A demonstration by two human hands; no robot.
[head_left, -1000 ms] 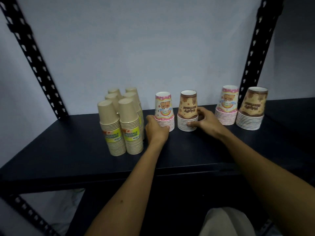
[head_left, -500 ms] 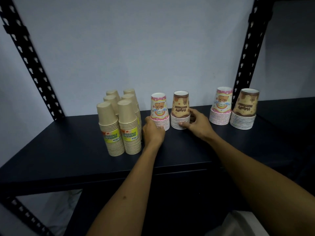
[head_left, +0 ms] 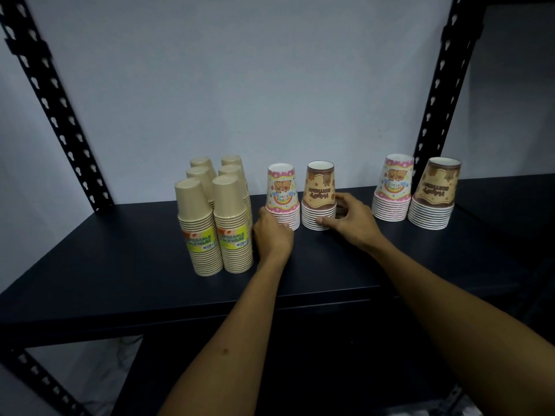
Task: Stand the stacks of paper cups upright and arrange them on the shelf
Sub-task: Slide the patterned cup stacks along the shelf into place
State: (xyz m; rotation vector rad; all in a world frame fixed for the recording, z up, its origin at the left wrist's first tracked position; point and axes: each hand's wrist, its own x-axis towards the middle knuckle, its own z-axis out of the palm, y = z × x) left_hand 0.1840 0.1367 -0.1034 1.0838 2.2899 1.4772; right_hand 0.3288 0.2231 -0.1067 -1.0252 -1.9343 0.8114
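Left hand: the left hand (head_left: 271, 232) is curling round the low rims of the pink bear stack (head_left: 283, 197), fingers tucked behind it at its seven o'clock side.
Right hand: the right hand (head_left: 351, 222) is gripping the brown birthday stack (head_left: 319, 195), thumb pressing the bottom rims in front, fingers wrapping its three o'clock side.
Middle pair: both stacks are standing rim-down and upright, just beside each other, near the centre of the shelf (head_left: 120, 265).
Plain stacks: six kraft stacks (head_left: 214, 214) are sitting in a tight block at nine o'clock from the hands, all upright, the two front ones showing yellow labels.
Right pair: a second pink stack (head_left: 392, 189) and a second brown stack (head_left: 434, 193) are waiting at two o'clock, upright but well apart from the middle pair.
Progress: nothing is lying on its side in view, so the standing-up part is looking done.
Remaining: the arranging is looking unfinished; a gap is separating the right pair from the rest, and closing it seems to be the job left.
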